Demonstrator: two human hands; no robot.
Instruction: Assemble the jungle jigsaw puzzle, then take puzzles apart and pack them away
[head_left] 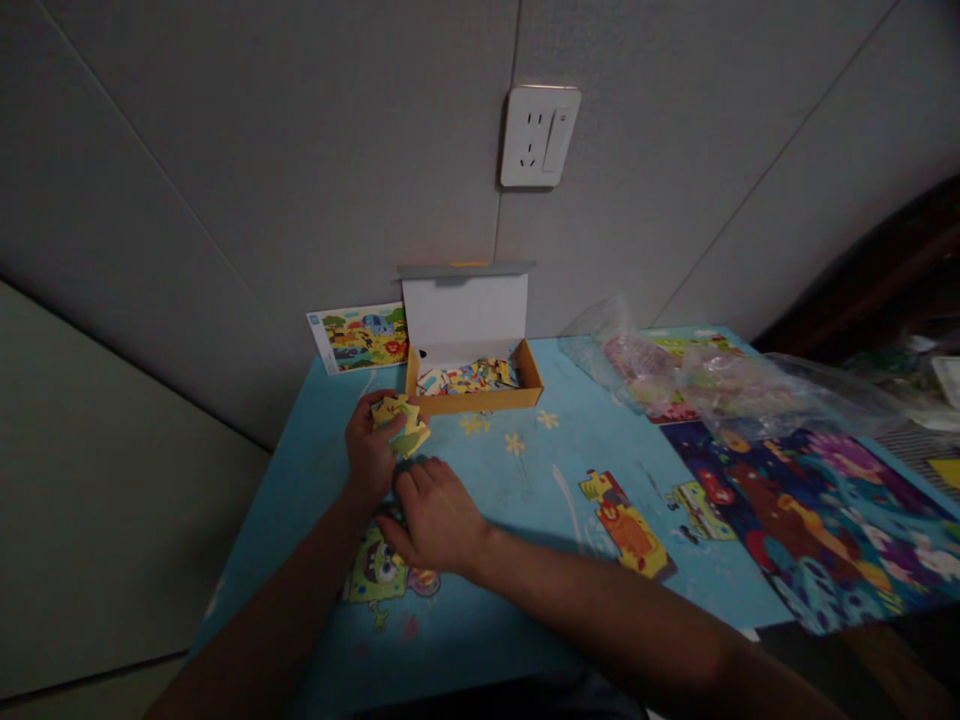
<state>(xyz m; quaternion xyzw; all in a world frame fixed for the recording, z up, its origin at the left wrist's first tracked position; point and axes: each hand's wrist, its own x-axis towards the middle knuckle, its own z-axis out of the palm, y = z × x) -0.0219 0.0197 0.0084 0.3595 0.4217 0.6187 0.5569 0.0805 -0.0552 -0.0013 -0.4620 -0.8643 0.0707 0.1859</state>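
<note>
1. The left hand [371, 455] has its thumb pressed over a few yellow-green puzzle pieces [403, 425], fingers wrapped behind them; whether these interlock or are merely stacked, I cannot tell.
2. The right hand [444, 515] is just beside the left wrist, knuckles up and fingers curled; whether they grip anything is hidden.
3. Just beyond the left fingertips is an open cardboard box [480, 402], its lid raised toward the wall, with many loose pieces [484, 376] heaped inside.
4. Right of the hands, on the blue table cover [480, 640], rests a lion section [634, 535], apparently several pieces already joined.
5. Left of the box leans a picture card [366, 338] with animals, a red-maned lion among them. Judged against it, only a small part looks assembled; most pieces seem unplaced.
6. Farther right, crumpled clear plastic [626, 365] lies near a dark, colourful picture sheet [817, 525].
7. Above, a socket plate [540, 137] sits on the wall [337, 150].
</note>
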